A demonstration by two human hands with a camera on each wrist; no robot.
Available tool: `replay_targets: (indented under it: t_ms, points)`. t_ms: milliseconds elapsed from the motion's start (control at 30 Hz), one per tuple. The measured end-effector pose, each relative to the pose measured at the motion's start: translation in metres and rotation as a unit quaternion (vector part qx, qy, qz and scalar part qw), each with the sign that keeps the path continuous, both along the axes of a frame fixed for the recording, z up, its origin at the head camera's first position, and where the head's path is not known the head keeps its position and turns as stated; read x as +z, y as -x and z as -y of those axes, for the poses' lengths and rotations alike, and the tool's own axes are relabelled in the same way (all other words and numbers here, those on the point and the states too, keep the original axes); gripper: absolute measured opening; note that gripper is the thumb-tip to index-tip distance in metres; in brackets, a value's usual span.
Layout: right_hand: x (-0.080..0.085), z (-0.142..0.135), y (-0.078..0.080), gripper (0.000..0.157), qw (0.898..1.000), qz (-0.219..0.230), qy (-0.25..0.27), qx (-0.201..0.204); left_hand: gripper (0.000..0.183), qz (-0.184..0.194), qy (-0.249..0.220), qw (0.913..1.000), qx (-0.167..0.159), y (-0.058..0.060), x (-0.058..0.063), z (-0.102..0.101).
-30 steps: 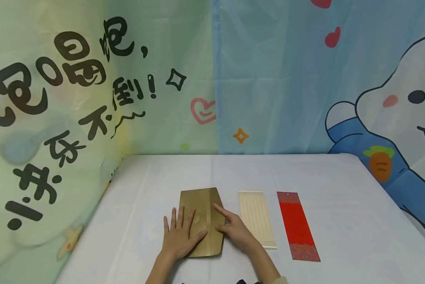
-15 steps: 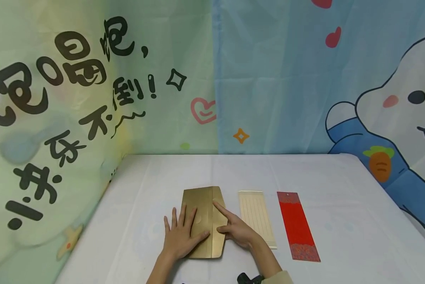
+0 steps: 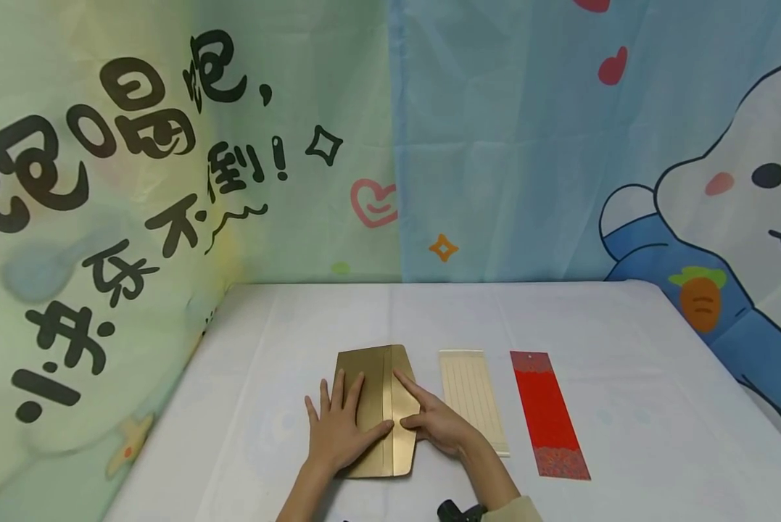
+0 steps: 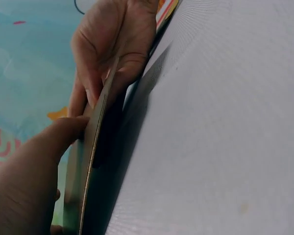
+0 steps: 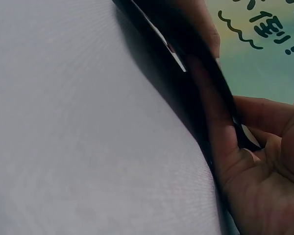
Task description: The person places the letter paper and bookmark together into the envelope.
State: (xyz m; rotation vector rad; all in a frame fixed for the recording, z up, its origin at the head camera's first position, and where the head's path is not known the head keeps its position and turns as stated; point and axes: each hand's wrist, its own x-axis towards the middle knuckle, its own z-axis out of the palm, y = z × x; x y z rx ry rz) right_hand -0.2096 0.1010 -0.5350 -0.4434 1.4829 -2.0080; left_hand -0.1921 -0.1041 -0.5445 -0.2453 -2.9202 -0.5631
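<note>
On cloth backdrop (image 3: 312, 232) before me, I read black Chinese lettering (image 3: 230, 170): "吧,", "不", "倒!". My right wrist view also shows "倒!". Other characters (image 3: 69, 330) there too distorted for me to read.

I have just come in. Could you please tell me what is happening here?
A person is handling a gold folder with both hands. The left hand lies spread on it, while the right hand pinches its right edge. Farther to the person's right, a cream lined sheet and then a red strip lie on the white table.
</note>
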Motion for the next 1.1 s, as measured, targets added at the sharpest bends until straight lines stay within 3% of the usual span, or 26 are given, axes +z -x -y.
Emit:
replay_targets:
  t_ms: [400, 733, 1100]
  points:
    - [0.002, -0.001, 0.0, 0.086, 1.0, -0.017, -0.009, -0.003, 0.091, -0.009, -0.03, 0.9995, 0.005, 0.0, 0.004, -0.002]
    - [-0.001, -0.002, 0.001, 0.086, 0.999, -0.046, 0.007, 0.006, 0.095, -0.095, -0.056, 0.9936, 0.023, 0.008, 0.009, -0.011]
    - [-0.002, -0.004, 0.0, 0.084, 0.998, -0.063, -0.008, -0.004, 0.091, -0.121, -0.054, 0.9897, 0.054, 0.011, 0.009, -0.017]
